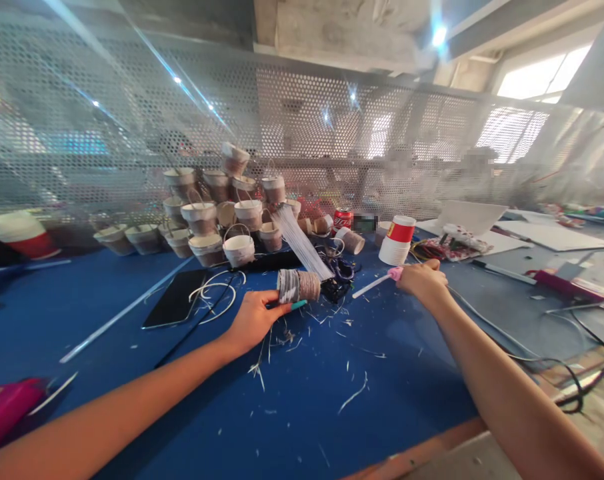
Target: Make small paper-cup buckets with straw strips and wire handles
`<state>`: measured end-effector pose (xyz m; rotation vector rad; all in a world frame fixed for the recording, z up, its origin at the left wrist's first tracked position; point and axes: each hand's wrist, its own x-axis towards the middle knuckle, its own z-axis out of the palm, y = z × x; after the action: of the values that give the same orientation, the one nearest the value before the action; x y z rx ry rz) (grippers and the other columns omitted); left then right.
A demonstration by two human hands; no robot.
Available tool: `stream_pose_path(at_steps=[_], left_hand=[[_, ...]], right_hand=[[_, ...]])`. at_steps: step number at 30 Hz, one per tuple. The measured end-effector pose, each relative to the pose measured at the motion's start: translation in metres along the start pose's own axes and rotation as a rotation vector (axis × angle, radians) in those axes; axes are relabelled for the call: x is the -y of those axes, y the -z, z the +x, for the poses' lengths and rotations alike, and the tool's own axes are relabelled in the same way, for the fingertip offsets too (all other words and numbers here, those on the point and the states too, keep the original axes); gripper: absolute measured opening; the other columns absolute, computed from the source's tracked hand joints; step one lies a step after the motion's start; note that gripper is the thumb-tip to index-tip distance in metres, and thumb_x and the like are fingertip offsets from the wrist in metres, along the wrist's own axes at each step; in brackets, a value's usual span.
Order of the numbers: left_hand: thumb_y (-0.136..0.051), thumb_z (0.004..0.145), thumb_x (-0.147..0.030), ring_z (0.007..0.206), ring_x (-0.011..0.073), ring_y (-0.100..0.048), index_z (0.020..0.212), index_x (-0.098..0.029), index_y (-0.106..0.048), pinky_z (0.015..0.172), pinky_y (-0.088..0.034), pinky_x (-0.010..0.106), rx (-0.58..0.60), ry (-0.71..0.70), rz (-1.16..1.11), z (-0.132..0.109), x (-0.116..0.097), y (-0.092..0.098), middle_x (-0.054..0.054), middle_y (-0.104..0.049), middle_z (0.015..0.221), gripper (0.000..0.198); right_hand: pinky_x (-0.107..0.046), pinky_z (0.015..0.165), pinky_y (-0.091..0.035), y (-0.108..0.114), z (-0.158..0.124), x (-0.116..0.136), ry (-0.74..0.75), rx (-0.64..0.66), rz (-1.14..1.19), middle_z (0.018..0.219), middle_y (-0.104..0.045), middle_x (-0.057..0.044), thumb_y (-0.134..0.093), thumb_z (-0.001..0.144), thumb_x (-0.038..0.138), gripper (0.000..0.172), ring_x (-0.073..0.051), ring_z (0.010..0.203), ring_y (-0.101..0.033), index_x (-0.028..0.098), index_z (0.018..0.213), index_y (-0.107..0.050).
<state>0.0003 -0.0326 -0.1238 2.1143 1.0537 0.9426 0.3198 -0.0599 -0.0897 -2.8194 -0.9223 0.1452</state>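
Observation:
My left hand (255,317) is closed on a small round pot (302,287) lying on its side, banded in grey and brown twine-like wrapping. Its thumb and a finger with a long teal nail grip the pot low over the blue table. To the right, my right hand (422,279) is closed around a white stick (371,287) with a pink piece (395,273) near the fingers; the stick points left toward the pot. Between the hands lies a bundle of pale strips (305,243) beside a dark tangle (338,283).
Small brown-and-white pots (202,219) are stacked at the back. A red can (343,219) and upturned paper cups (398,240) stand further right. A black phone-like slab (175,300) and white cord (217,293) lie left. Scraps litter the blue tabletop (292,413); cables run right.

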Motion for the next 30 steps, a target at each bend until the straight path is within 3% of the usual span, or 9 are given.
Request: stream_pose_path(at_steps=[1,7,10,12,15,17,20,24,30], left_hand=[[-0.063,0.071,-0.043,0.051,0.0089,-0.036,0.063,-0.012,-0.068,0.048,-0.027,0.021,-0.023,0.012,-0.01,0.0,0.001,0.0,-0.004,-0.045,0.049,0.033],[-0.068,0.066,-0.047,0.058,0.011,-0.045,0.072,-0.012,-0.071,0.055,-0.037,0.023,-0.092,0.136,-0.261,0.005,0.013,-0.004,-0.001,-0.059,0.062,0.035],[-0.071,0.062,-0.047,0.056,0.0107,-0.045,0.069,-0.011,-0.07,0.054,-0.037,0.023,-0.122,0.182,-0.321,0.006,0.016,-0.005,-0.001,-0.058,0.059,0.036],[-0.071,0.062,-0.046,0.053,0.0096,-0.042,0.063,-0.012,-0.068,0.051,-0.033,0.022,-0.128,0.183,-0.305,0.005,0.015,-0.005,-0.002,-0.055,0.056,0.035],[-0.07,0.062,-0.043,0.051,0.0082,-0.036,0.058,-0.012,-0.066,0.047,-0.028,0.021,-0.143,0.168,-0.253,0.004,0.009,-0.004,-0.004,-0.05,0.051,0.031],[-0.068,0.063,-0.038,0.051,0.0081,-0.035,0.058,-0.012,-0.067,0.048,-0.027,0.021,-0.154,0.167,-0.223,0.003,0.006,-0.004,-0.005,-0.047,0.05,0.027],[-0.067,0.063,-0.034,0.053,0.0086,-0.035,0.061,-0.012,-0.07,0.049,-0.028,0.021,-0.16,0.162,-0.195,0.003,0.004,-0.004,-0.005,-0.047,0.049,0.022],[-0.064,0.065,-0.037,0.054,0.0092,-0.033,0.066,-0.012,-0.072,0.048,-0.026,0.022,-0.157,0.127,-0.151,0.005,0.007,-0.005,-0.005,-0.048,0.05,0.027],[-0.062,0.065,-0.034,0.054,0.0092,-0.027,0.054,-0.013,-0.067,0.048,-0.021,0.022,-0.141,0.103,-0.065,0.004,0.012,-0.004,-0.006,-0.037,0.043,0.025]], right_hand=[[-0.05,0.068,-0.049,0.001,-0.004,0.001,-0.006,-0.032,-0.004,0.124,-0.045,-0.027,-0.065,0.073,0.021,0.043,-0.045,0.11,-0.051,0.011,0.114,-0.061],[-0.048,0.08,-0.045,0.002,-0.028,0.009,0.4,-0.471,0.287,0.119,-0.041,-0.03,-0.048,0.086,0.029,0.034,-0.039,0.111,-0.046,0.004,0.107,-0.054],[-0.042,0.073,-0.047,-0.005,-0.035,0.016,0.616,-0.526,0.592,0.105,-0.049,-0.021,-0.045,0.084,0.035,0.027,-0.03,0.097,-0.053,0.012,0.096,-0.054],[-0.034,0.06,-0.048,-0.012,-0.042,0.023,0.718,-0.348,0.831,0.084,-0.056,-0.012,-0.045,0.083,0.041,0.029,-0.022,0.073,-0.058,0.015,0.092,-0.053],[-0.025,0.038,-0.039,-0.018,-0.058,0.031,0.796,0.162,1.161,0.046,-0.047,0.003,-0.042,0.081,0.05,0.036,-0.013,0.037,-0.044,0.017,0.086,-0.055],[-0.024,0.031,-0.033,-0.017,-0.07,0.034,0.817,0.46,1.329,0.036,-0.04,0.006,-0.042,0.079,0.052,0.039,-0.011,0.028,-0.035,0.016,0.081,-0.057],[-0.024,0.027,-0.032,-0.014,-0.082,0.032,0.848,0.76,1.442,0.037,-0.046,0.005,-0.046,0.073,0.052,0.039,-0.009,0.024,-0.033,0.015,0.076,-0.058],[-0.023,0.027,-0.036,-0.015,-0.086,0.028,0.932,0.892,1.35,0.034,-0.047,0.005,-0.057,0.07,0.048,0.033,-0.009,0.022,-0.034,0.015,0.07,-0.059],[-0.017,0.027,-0.032,-0.024,-0.089,0.029,0.955,0.756,1.065,0.03,-0.047,0.004,-0.067,0.071,0.046,0.034,-0.007,0.024,-0.04,0.015,0.062,-0.058]])
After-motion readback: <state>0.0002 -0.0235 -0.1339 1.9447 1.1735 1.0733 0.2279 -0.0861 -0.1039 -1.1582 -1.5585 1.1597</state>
